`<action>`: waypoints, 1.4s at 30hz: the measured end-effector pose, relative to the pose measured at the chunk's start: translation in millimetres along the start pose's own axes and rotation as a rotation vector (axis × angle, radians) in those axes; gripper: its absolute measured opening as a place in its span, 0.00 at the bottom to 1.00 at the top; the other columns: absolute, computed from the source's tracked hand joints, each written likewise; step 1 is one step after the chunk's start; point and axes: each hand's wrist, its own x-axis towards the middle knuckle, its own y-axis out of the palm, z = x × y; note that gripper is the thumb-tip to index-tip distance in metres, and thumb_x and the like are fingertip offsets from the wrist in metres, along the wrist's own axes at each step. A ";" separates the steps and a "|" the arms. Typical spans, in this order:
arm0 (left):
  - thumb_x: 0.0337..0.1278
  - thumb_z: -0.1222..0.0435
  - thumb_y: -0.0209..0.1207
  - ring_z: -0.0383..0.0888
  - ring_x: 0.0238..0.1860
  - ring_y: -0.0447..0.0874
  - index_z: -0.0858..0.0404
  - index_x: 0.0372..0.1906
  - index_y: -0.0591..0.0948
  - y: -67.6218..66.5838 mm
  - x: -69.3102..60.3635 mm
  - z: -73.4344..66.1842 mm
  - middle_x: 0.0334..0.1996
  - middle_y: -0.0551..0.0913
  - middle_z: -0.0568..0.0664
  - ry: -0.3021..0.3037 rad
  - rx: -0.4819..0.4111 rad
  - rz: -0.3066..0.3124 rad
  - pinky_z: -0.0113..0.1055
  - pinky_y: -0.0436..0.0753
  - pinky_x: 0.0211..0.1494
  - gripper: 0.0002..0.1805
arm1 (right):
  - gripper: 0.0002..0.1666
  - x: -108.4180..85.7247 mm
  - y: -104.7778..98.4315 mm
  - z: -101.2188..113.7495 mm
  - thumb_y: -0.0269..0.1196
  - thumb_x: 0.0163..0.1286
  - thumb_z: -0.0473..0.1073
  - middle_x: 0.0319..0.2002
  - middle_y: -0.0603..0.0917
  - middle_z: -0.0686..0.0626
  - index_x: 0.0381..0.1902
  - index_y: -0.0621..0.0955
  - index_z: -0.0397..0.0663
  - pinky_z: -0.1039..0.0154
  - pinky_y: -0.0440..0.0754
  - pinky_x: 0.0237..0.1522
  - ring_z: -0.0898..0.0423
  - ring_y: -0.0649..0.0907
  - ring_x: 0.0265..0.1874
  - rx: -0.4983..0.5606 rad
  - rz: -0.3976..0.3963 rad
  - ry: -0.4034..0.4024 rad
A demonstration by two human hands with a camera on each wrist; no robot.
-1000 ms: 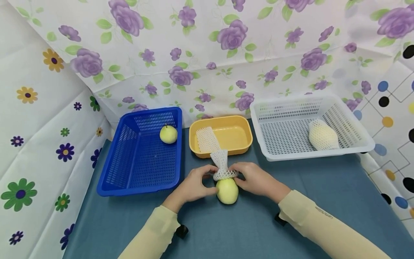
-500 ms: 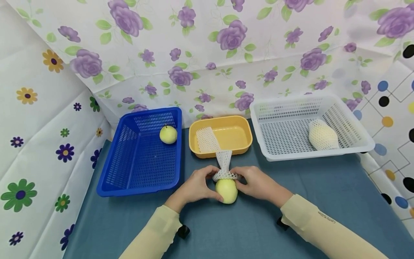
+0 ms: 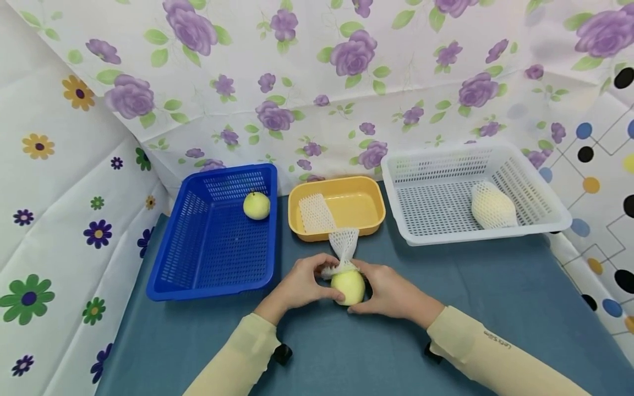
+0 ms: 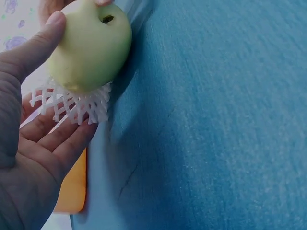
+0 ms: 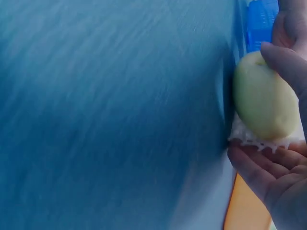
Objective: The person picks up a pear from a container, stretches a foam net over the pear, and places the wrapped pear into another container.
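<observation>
A pale yellow-green pear (image 3: 348, 288) stands on the cloth between my hands, its far end tucked into the rim of a white foam net sleeve (image 3: 344, 245). My left hand (image 3: 303, 283) grips it from the left: the thumb presses the pear's near side, and the fingers are at the net's edge (image 4: 76, 106). From the right my right hand (image 3: 393, 291) holds it too, thumb at the near end of the pear (image 5: 266, 98), fingers under the net. The sleeve's loose end reaches toward the yellow tray.
A blue basket (image 3: 163, 258) on the left holds another pear (image 3: 256, 205). Behind the hands, a yellow tray (image 3: 364, 212) contains a flat foam net (image 3: 316, 213). On the right, a white basket (image 3: 431, 238) holds a net-wrapped pear (image 3: 492, 206). Blue cloth (image 3: 337, 357) covers the table.
My right thumb has shifted from the pear's side to its near end. My left thumb has moved further across the pear. The net's rim sits slightly differently on its far end.
</observation>
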 end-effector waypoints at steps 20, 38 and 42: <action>0.43 0.63 0.71 0.41 0.59 0.74 0.57 0.65 0.70 -34.9 -5.9 -68.9 0.59 0.75 0.46 0.218 -0.271 -0.157 0.41 0.79 0.58 0.38 | 0.56 0.9 -51.8 28.3 0.68 0.49 0.65 0.58 0.77 0.50 0.70 0.61 0.50 0.66 0.84 0.42 0.61 0.83 0.45 0.110 -0.347 -0.116; 0.44 0.67 0.69 0.41 0.57 0.78 0.61 0.63 0.72 -39.3 -0.1 -92.4 0.62 0.74 0.52 0.277 -0.390 -0.277 0.44 0.82 0.51 0.35 | 0.49 6.8 -70.9 33.5 0.69 0.54 0.55 0.51 0.81 0.50 0.70 0.61 0.54 0.67 0.85 0.40 0.63 0.84 0.40 0.135 -0.456 -0.205; 0.44 0.67 0.69 0.43 0.58 0.78 0.62 0.62 0.73 -38.6 0.9 -92.9 0.62 0.73 0.53 0.289 -0.385 -0.316 0.44 0.83 0.50 0.34 | 0.47 8.3 -70.6 32.5 0.68 0.56 0.56 0.50 0.82 0.51 0.70 0.61 0.56 0.68 0.84 0.40 0.64 0.84 0.40 0.100 -0.469 -0.197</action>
